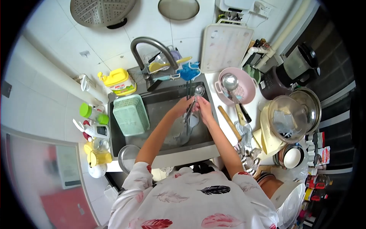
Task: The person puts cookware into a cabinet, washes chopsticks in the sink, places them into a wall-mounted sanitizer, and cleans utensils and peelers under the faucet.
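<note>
Over the sink (158, 104), your left hand (182, 107) and right hand (204, 108) are close together, fingers bent around a bunch of thin kitchen tools (189, 113). Among them, a small metal spoon (199, 90) has its round end poking out on the far side, and long dark sticks (188, 86) run to its left. I can't tell which hand grips which piece. A green basket (131, 115) sits in the sink's left part. On the table (215, 101) to your right, a big ladle (230, 81) rests in a pink colander (249, 87). A wooden rolling pin (229, 123) lies nearer you.
</note>
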Available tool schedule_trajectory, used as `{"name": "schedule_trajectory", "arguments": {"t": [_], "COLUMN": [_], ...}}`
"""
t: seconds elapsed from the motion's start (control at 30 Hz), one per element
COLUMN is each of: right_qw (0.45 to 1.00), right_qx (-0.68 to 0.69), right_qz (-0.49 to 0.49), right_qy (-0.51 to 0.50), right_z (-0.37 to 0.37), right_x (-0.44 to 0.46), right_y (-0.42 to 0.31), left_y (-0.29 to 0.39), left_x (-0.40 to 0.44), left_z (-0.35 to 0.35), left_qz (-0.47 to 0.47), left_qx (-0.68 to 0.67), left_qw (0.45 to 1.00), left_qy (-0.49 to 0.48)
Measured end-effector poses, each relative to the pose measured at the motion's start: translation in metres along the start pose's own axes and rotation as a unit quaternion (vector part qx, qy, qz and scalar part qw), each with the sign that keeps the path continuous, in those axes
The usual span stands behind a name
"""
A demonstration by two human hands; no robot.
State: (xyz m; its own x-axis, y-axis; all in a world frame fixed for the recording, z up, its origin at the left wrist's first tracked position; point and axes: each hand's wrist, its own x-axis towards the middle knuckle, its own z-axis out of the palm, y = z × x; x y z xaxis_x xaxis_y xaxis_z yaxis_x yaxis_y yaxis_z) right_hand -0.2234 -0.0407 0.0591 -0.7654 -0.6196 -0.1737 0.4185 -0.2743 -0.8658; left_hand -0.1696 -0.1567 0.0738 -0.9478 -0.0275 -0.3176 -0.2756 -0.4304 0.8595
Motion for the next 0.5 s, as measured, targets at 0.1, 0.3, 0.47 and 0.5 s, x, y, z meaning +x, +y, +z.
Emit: {"name": "schedule_trajectory", "arguments": {"t": [0.1, 0.3, 0.47, 0.5], "right_qw": [0.99, 0.924, 0.892, 0.888], "right_qx": [-0.132, -0.34, -0.354, -0.381], "right_qz": [-0.038, -0.167, -0.275, -0.252], "right_qy": [0.017, 0.054, 0.057, 0.051], "right_z": [-0.009, -0.014, -0.012, -0.014], "right_x": [0.015, 0.03, 0.025, 0.029], "right_y": [-0.014, -0.08, -0.181, -0.203], "left_y": [0.019, 0.067, 0.152, 0.155], "left_x": [-0.004, 0.012, 0.006, 0.018], "left_z": [0.024, 0.043, 0.061, 0.052], "left_qz": [-0.004, 0.033, -0.007, 0.073], "left_qx": [0.078, 0.189, 0.486, 0.551], "left_qw": [0.996, 0.98, 0.874, 0.83], "left_qy": [0.046, 0.045, -0.022, -0.053]}}
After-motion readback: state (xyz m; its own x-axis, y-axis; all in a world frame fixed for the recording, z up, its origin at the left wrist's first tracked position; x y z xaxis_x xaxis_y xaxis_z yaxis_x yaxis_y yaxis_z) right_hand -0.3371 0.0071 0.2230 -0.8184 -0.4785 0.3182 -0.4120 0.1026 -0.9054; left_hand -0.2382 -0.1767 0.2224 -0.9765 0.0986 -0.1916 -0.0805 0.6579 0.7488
